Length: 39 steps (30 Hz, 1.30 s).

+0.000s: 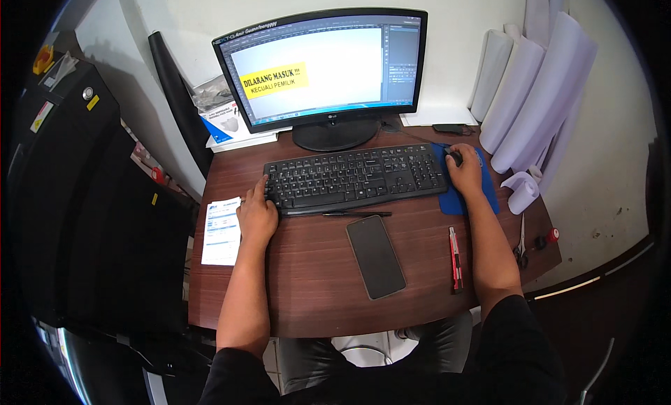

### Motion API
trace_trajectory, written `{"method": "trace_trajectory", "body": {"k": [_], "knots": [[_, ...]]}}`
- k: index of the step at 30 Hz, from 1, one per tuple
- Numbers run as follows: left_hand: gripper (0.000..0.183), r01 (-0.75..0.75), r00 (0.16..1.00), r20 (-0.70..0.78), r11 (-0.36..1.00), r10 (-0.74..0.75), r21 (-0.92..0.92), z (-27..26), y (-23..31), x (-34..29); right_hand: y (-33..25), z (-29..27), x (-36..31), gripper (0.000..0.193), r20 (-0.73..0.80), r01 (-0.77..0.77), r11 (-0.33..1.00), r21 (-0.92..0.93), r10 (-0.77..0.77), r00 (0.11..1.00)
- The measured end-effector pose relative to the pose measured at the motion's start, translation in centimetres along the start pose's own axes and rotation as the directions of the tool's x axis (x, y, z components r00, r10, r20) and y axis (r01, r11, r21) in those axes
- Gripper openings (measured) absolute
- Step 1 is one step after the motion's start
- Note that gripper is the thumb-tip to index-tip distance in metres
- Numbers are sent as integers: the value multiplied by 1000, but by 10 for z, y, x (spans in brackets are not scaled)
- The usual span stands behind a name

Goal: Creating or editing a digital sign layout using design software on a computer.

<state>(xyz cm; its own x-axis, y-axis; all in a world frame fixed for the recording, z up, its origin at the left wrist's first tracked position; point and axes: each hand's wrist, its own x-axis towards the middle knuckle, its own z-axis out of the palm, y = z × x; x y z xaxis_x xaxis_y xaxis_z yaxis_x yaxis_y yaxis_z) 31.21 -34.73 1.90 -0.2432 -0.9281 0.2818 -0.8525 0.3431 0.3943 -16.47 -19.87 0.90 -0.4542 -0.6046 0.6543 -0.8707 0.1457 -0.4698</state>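
Note:
My left hand [258, 215] rests at the left end of a black keyboard [356, 178], its fingers stretched to the edge keys and holding nothing. Under its wrist side lies a printed paper slip [221, 232]. On a blue mouse pad [453, 204], my right hand [465, 169] is curled over a dark computer mouse [456, 157], mostly covered by the fingers. Behind the keyboard stands a monitor [342, 69] showing a design program with a yellow sign on a white canvas.
A smartphone [376, 257], black pen [356, 214] and red cutter knife [456, 259] lie before the keyboard. Scissors [521, 241] and a red-topped stamp [548, 238] sit at the right edge. White rolls [514, 90] lean right; a black cabinet [91, 195] stands left.

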Motion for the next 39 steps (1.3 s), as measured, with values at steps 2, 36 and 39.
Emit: {"method": "trace_trajectory", "body": {"k": [2, 36, 39], "knots": [[64, 3, 1000, -4, 1000, -3, 0, 0, 1, 0, 0, 0, 0, 23, -21, 13, 1000, -3, -13, 1000], [48, 23, 988, -151, 998, -31, -53, 7, 6, -1, 13, 7, 1, 27, 68, 41, 998, 51, -44, 997], [48, 21, 989, -145, 999, -28, -50, 7, 8, -1, 15, 6, 1, 27, 67, 47, 998, 46, -50, 996]]}}
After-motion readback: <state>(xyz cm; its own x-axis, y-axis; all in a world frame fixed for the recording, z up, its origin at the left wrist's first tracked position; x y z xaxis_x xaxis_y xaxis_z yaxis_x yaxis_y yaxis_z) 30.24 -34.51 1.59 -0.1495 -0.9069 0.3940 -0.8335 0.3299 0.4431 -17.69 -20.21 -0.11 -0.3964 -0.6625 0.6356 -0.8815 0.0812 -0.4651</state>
